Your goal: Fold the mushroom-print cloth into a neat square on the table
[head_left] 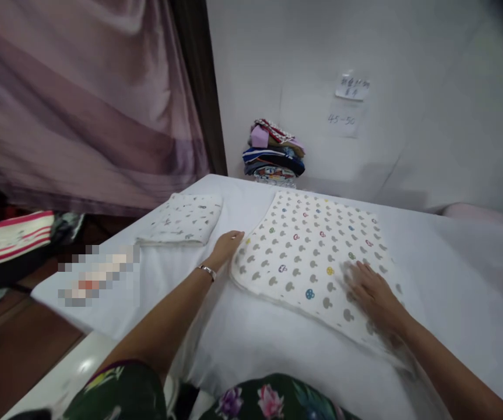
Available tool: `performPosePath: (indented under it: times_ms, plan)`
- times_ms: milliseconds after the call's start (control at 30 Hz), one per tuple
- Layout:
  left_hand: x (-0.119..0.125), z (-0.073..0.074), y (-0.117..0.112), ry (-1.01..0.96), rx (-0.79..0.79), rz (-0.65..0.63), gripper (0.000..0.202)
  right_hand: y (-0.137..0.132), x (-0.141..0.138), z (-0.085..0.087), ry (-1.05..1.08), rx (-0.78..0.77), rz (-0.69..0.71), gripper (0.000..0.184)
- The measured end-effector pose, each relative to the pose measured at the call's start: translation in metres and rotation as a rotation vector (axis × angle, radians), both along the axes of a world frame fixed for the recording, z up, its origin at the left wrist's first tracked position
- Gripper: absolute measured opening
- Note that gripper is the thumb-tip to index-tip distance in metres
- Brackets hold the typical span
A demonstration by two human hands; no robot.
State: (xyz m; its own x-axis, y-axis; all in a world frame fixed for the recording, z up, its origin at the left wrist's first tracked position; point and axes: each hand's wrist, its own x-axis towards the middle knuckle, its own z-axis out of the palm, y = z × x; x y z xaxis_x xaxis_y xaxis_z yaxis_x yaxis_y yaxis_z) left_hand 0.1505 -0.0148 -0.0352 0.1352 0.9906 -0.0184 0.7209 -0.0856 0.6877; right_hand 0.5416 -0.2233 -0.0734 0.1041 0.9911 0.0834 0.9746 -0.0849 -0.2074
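A white folded cloth (306, 251) printed with grey and coloured mushroom shapes lies in front of me, its layers showing along the near edge. At its left edge my left hand (226, 246) is closed, with thumb and fingers pinched at the border. My right hand (370, 289) rests on the right part of the cloth, fingers stretched out and a little blurred. Farther left lies a second folded white cloth (185, 219) with a small dark print, apart from both hands.
All this lies on a white-covered table (443, 274). Behind its far edge stands a pile of folded clothes (274, 154) by the wall. A pink curtain (102, 105) hangs at the left, above striped fabric (13, 239). A blurred-out patch (100, 274) covers something on the table's left.
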Motion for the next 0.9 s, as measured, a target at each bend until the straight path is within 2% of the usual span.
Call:
performPosePath:
  times_ms: [100,200,333,500,700,900]
  plan:
    - [-0.028,-0.003,-0.015,-0.051,-0.112,0.071,0.038,-0.01,-0.035,0.009,0.117,-0.033,0.193,0.057]
    - [-0.04,-0.002,-0.036,-0.093,-0.217,0.098,0.035,-0.014,-0.067,0.018,0.202,-0.057,0.332,0.053]
    - [-0.039,0.003,-0.059,-0.106,-0.292,0.091,0.037,-0.006,-0.101,0.029,0.254,-0.104,0.451,0.048]
    - [-0.032,0.004,-0.064,-0.094,-0.299,0.094,0.035,0.012,-0.143,0.037,0.286,-0.06,0.577,0.043]
    - [-0.031,-0.003,-0.061,-0.137,-0.302,0.097,0.039,0.041,-0.201,0.039,0.377,-0.024,0.56,0.03]
    - [-0.04,-0.01,-0.081,-0.28,-0.357,0.089,0.034,0.067,-0.245,0.039,0.242,-0.052,0.506,0.019]
